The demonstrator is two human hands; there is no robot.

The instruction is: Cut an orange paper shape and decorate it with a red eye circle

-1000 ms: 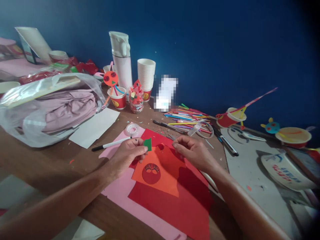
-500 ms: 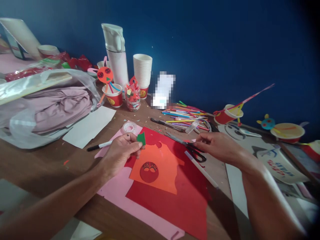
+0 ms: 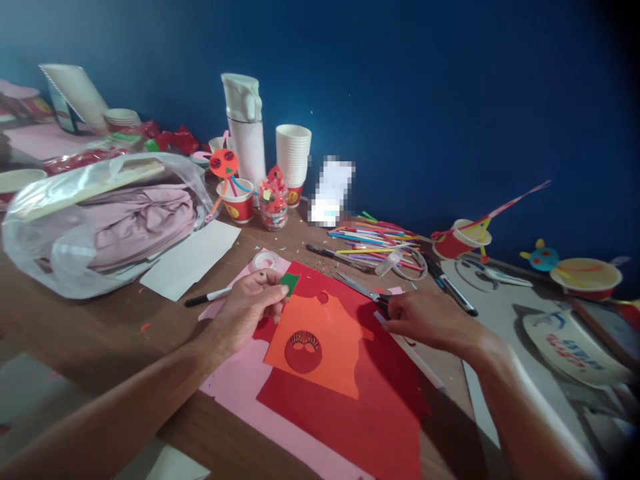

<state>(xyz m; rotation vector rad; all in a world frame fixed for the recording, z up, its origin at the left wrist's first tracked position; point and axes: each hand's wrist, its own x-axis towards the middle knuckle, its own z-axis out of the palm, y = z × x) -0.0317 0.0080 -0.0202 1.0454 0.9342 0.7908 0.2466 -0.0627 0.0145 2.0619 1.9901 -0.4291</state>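
A small piece of green paper (image 3: 289, 285) is pinched between the thumb and fingers of my left hand (image 3: 257, 297), above the top left of the orange sheet. My right hand (image 3: 423, 318) is closed around the handles of a pair of scissors (image 3: 361, 288); the handles are mostly hidden, and the blades point up and left over the red sheet. Beneath both hands lie an orange paper sheet (image 3: 335, 360), a red sheet (image 3: 350, 427) and a pink sheet (image 3: 240, 380). On the orange one rests a dark red circle (image 3: 303, 357) with drawn lashes.
Drinking straws (image 3: 375, 233) lie in a pile near the wall. A stack of paper cups (image 3: 293, 157), a tall flask (image 3: 247, 147) and a jar of scraps (image 3: 273, 203) stand behind. A plastic bag (image 3: 115, 227) bulges at left. Decorated cups (image 3: 457, 241) stand at right.
The view has shifted slightly, so everything sits lower and further right. My right hand's fingers have closed further around the scissors' handles. The green paper stays in my left hand.
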